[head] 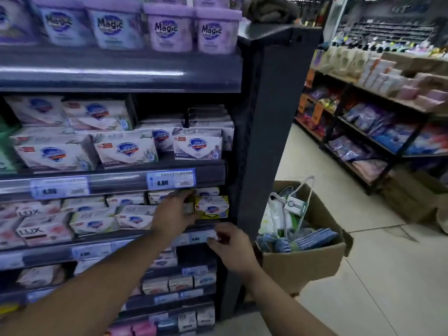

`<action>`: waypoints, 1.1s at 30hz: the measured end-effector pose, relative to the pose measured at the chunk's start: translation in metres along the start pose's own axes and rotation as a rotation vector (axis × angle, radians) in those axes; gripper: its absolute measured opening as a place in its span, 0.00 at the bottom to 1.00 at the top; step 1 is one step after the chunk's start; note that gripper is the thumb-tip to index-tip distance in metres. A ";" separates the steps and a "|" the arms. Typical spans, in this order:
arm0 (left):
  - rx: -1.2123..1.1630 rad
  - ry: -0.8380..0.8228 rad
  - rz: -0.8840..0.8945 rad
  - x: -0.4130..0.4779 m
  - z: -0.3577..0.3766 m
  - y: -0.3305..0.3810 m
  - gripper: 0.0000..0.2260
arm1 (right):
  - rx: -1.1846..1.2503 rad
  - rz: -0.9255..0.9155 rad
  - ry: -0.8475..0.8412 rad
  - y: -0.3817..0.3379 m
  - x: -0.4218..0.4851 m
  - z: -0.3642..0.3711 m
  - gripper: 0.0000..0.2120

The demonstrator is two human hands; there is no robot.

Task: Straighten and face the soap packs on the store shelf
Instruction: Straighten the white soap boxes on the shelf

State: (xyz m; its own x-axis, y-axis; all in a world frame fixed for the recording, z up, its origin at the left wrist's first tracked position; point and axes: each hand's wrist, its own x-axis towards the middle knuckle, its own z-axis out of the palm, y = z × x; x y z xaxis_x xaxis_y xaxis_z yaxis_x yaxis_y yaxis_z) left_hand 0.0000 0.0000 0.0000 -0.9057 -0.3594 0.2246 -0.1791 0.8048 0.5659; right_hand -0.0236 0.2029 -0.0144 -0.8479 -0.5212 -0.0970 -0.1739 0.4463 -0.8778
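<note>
We had both arms out toward the dark store shelf (114, 241), centre-left of frame. Left hand (174, 212) was reaching into the row just below the blue price tag (171, 178), fingers curled round a soap pack there; the pack itself was mostly hidden by the hand, so we couldn't say for sure how tight the grip was. Just right of it sat the yellow-edged soap pack (212, 206), white face w/ a blue shield logo, front facing out, tilted a bit. Right hand (230, 246) was lower, at the shelf's front rail, fingers pinched narrow on a small price label (202, 236).

More white soap packs (126, 149) w/ the same blue shield filled the row above, some angled, stacked two high toward the left of frame. Pink-and-white Lux packs (36, 229) sat at the left edge, mid-height. Purple Magic tubs (167, 27) lined the top shelf, upper left. Everything was motion-blurred, so small print wasn't readable beyond the 4.80 on the tag.

Lower right of the shelf, a cardboard box (303, 260) stood on the floor holding hangers & blue cloths.
</note>
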 end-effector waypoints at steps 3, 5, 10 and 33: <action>0.166 0.019 -0.012 0.007 0.008 -0.002 0.31 | 0.053 0.022 -0.030 0.003 0.006 -0.003 0.21; 0.229 0.063 -0.015 0.008 0.015 -0.001 0.28 | 0.035 0.012 -0.027 0.007 0.011 -0.004 0.21; 0.105 0.175 -0.028 0.008 0.018 -0.001 0.18 | 0.036 0.000 -0.014 0.007 0.014 -0.005 0.14; -1.013 0.128 -0.475 -0.140 -0.080 -0.003 0.15 | 0.487 -0.019 -0.111 -0.069 -0.032 0.020 0.18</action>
State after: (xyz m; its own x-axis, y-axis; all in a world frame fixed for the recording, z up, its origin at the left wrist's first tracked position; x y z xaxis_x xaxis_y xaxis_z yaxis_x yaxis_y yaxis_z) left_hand 0.1583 0.0098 0.0306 -0.7724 -0.6199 -0.1382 -0.0482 -0.1597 0.9860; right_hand 0.0250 0.1741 0.0399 -0.7838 -0.6121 -0.1046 0.0877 0.0577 -0.9945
